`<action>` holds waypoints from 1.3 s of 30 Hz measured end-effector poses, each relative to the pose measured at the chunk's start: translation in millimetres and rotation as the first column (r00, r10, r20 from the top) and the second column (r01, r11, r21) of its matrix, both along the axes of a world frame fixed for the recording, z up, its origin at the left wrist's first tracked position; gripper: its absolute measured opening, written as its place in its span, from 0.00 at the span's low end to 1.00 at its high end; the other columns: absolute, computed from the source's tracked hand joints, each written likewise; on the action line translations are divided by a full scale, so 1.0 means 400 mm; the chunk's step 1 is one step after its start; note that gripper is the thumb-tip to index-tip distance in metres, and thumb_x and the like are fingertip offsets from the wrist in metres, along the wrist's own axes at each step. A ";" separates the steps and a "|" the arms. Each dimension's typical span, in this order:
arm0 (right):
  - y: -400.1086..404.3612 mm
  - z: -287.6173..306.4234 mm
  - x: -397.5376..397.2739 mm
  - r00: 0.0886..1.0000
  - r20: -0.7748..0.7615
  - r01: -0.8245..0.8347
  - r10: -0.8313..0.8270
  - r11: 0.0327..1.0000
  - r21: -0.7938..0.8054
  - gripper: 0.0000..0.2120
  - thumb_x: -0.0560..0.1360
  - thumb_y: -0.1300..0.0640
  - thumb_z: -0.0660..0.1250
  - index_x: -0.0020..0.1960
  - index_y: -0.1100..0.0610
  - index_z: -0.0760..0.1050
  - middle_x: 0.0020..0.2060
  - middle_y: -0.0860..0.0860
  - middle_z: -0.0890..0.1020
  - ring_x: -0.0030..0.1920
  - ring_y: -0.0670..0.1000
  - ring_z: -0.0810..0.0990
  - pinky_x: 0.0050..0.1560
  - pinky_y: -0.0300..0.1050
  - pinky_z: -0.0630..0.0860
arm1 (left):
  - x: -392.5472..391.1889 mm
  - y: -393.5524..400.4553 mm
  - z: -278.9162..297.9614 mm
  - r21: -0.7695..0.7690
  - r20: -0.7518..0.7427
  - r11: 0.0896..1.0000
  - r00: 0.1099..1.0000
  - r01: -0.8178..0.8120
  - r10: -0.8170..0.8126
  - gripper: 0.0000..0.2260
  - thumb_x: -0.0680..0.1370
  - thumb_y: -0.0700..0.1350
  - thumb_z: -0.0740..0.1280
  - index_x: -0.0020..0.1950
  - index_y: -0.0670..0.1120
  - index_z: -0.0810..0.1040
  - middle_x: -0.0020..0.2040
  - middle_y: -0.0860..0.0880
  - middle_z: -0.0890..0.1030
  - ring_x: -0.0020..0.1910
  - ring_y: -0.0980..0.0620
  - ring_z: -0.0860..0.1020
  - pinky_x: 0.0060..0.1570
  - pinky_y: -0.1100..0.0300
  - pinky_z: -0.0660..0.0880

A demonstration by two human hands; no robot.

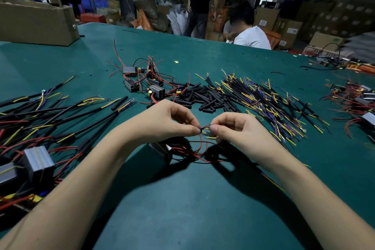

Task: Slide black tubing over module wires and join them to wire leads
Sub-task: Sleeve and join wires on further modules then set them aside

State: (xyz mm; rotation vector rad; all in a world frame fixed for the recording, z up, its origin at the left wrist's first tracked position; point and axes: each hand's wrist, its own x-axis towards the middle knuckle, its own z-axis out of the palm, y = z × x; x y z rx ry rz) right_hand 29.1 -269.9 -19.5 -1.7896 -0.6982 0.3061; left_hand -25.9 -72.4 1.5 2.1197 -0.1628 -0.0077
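Note:
My left hand (166,122) and my right hand (233,128) meet above the green table (182,199). Between their fingertips they pinch thin wire ends (205,129), red from the module and yellow and purple from a lead, with a short bit of black tubing at the left fingertips. Red wires (199,148) loop down from there to a small grey module (161,149) lying on the table under my left wrist. A heap of cut black tubing pieces (203,97) lies just beyond my hands.
Loose wire leads (274,103) are piled to the right. Bare modules (146,83) sit behind the tubing, more at the far right (361,99). Joined assemblies (40,128) crowd the left. A cardboard box (36,22) stands back left. Two people are beyond the table.

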 end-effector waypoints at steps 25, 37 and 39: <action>-0.008 0.013 0.002 0.951 -0.302 0.069 -0.072 0.997 -0.021 0.07 0.75 0.60 0.68 0.38 0.55 0.80 0.31 0.50 0.81 0.29 0.45 0.74 0.30 0.32 0.69 | 0.001 -0.042 -0.011 0.176 0.323 0.983 0.941 0.047 -0.102 0.04 0.69 0.37 0.76 0.41 0.45 0.86 0.34 0.52 0.78 0.30 0.65 0.72 0.30 0.77 0.63; 0.001 0.010 -0.005 0.990 -0.022 0.136 -0.137 0.989 -0.059 0.08 0.75 0.64 0.69 0.44 0.56 0.70 0.23 0.46 0.77 0.24 0.44 0.72 0.27 0.32 0.67 | 0.012 -0.060 -0.034 0.187 0.350 0.982 0.936 -0.027 -0.041 0.01 0.72 0.43 0.74 0.41 0.48 0.85 0.31 0.58 0.79 0.32 0.61 0.74 0.34 0.74 0.64; 0.003 0.007 -0.005 0.987 -0.044 0.155 -0.155 0.988 -0.020 0.08 0.75 0.64 0.69 0.43 0.56 0.69 0.23 0.47 0.76 0.24 0.44 0.71 0.27 0.33 0.67 | 0.013 -0.060 -0.034 0.133 0.362 0.991 0.932 -0.032 -0.019 0.02 0.71 0.43 0.75 0.41 0.48 0.84 0.32 0.57 0.81 0.32 0.64 0.75 0.34 0.75 0.65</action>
